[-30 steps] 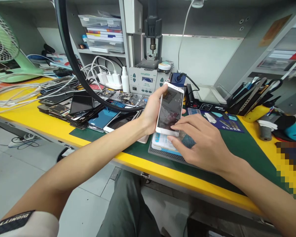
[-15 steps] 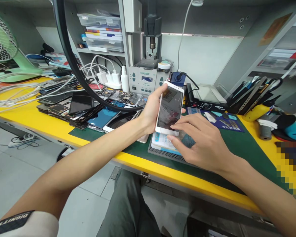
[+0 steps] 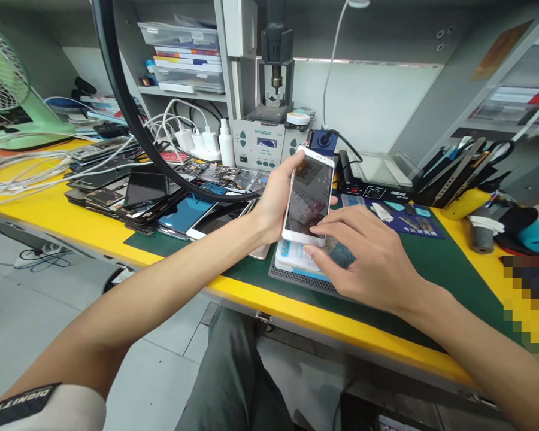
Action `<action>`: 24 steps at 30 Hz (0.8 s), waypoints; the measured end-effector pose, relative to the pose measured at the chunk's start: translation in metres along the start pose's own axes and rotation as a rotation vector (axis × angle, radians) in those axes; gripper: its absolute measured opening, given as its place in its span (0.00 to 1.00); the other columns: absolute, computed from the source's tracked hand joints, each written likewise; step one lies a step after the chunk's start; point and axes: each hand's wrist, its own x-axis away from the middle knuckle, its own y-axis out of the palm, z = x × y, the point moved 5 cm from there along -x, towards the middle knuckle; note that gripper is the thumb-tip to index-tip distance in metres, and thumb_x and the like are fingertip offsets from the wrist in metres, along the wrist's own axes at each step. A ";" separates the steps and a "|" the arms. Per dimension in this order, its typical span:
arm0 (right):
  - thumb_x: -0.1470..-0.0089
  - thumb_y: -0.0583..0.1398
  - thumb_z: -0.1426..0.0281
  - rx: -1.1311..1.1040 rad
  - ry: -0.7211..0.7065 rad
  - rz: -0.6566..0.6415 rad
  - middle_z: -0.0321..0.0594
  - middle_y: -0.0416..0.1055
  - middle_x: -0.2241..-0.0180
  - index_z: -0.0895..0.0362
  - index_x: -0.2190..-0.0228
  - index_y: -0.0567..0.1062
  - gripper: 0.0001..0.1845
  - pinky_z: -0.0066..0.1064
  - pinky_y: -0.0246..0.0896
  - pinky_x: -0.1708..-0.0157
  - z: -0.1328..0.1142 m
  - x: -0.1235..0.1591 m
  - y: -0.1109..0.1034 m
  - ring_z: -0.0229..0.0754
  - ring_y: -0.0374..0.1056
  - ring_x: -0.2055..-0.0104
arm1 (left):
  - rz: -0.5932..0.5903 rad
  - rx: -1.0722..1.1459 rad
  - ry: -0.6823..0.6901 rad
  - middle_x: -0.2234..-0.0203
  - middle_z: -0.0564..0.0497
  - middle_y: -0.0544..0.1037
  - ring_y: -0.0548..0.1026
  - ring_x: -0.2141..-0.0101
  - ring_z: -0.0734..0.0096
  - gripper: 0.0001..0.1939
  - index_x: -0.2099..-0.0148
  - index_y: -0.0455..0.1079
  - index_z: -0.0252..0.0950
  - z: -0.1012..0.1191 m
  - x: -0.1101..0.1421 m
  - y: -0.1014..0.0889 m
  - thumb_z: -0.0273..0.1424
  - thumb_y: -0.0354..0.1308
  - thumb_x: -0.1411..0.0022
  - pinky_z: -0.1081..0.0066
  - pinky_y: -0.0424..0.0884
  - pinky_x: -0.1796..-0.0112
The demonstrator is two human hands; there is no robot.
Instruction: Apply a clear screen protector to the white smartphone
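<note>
A white smartphone (image 3: 309, 194) with a dark, reflecting screen is held up, tilted, above the bench. My left hand (image 3: 275, 197) grips it from the left side, thumb along the upper edge and fingertips showing past the right edge. At its lower end is my right hand (image 3: 363, 254), fingers curved and apart from the thumb. The index fingertip reaches the lower screen and the thumb tip lies by the bottom edge. Under the phone, a white and blue packet (image 3: 291, 256) rests on a dark perforated pad (image 3: 303, 281).
Stacked phone parts (image 3: 112, 188) and a blue phone (image 3: 186, 214) lie to the left. A black hose (image 3: 130, 114) arches across the view. Behind stand a grey soldering station (image 3: 258, 143) and a power strip with chargers (image 3: 202, 149). Tweezers (image 3: 465, 164) stand at right.
Both hands and the phone hold nearly the same place. The view has shifted very slightly.
</note>
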 end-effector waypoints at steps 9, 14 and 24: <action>0.43 0.65 0.71 -0.012 0.015 -0.010 0.51 0.79 0.62 0.58 0.60 0.78 0.08 0.49 0.73 0.57 0.000 0.000 0.000 0.55 0.75 0.57 | -0.031 0.037 -0.027 0.59 0.41 0.84 0.81 0.53 0.39 0.33 0.42 0.72 0.37 -0.001 0.000 0.001 0.57 0.46 0.32 0.48 0.79 0.57; 0.43 0.65 0.71 -0.004 0.018 -0.021 0.50 0.79 0.62 0.57 0.59 0.78 0.09 0.49 0.73 0.56 0.000 0.001 0.000 0.55 0.75 0.56 | -0.028 0.059 -0.002 0.59 0.42 0.84 0.81 0.53 0.41 0.32 0.42 0.71 0.37 0.000 -0.001 0.001 0.56 0.46 0.31 0.50 0.80 0.57; 0.42 0.65 0.70 0.002 0.017 -0.028 0.50 0.78 0.61 0.56 0.58 0.78 0.09 0.49 0.72 0.56 0.001 0.001 0.001 0.55 0.74 0.56 | -0.005 0.078 -0.017 0.57 0.41 0.83 0.81 0.51 0.41 0.33 0.42 0.70 0.36 0.000 0.000 0.004 0.56 0.45 0.31 0.51 0.79 0.57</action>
